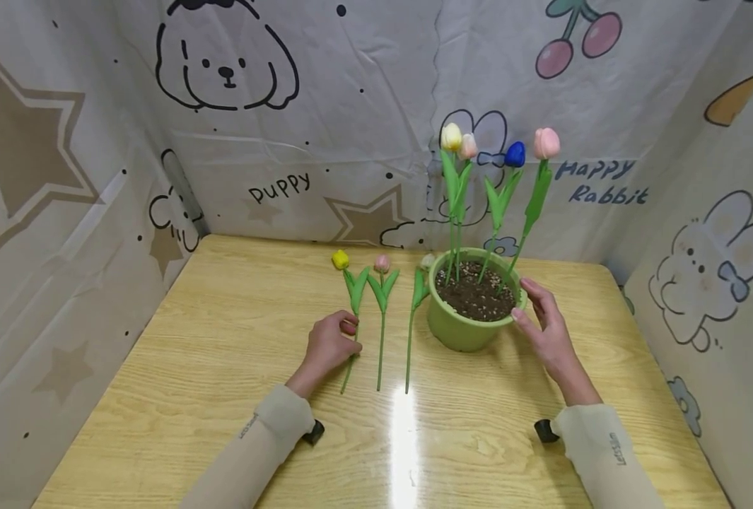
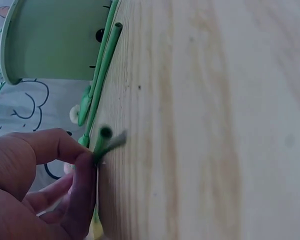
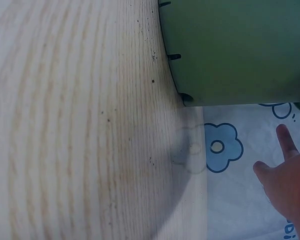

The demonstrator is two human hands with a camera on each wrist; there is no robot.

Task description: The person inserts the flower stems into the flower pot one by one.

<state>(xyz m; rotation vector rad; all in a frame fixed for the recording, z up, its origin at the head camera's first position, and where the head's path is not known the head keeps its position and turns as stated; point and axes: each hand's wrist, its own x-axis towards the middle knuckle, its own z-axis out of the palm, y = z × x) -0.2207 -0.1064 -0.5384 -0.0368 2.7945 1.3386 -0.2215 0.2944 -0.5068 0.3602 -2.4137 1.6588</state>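
My left hand (image 1: 333,344) pinches the green stem of a yellow artificial tulip (image 1: 341,260) between thumb and fingertips. In the left wrist view the stem's cut end (image 2: 105,132) sticks out past the fingertips, close over the wood. To its right a pink tulip (image 1: 382,264) and a whitish tulip (image 1: 412,304) lie on the table, the latter's head partly behind the pot. My right hand (image 1: 546,331) rests its thumb and fingers against the right rim of a green flowerpot (image 1: 462,331), fingers fairly straight. Dark soil (image 1: 478,295) fills the pot.
Upright in the soil stand a pale yellow tulip (image 1: 452,137), a pale pink tulip (image 1: 469,146), a blue tulip (image 1: 515,154) and a pink tulip (image 1: 546,143). Cloth with cartoon prints (image 1: 363,106) surrounds the light wooden table (image 1: 223,311) behind and on both sides.
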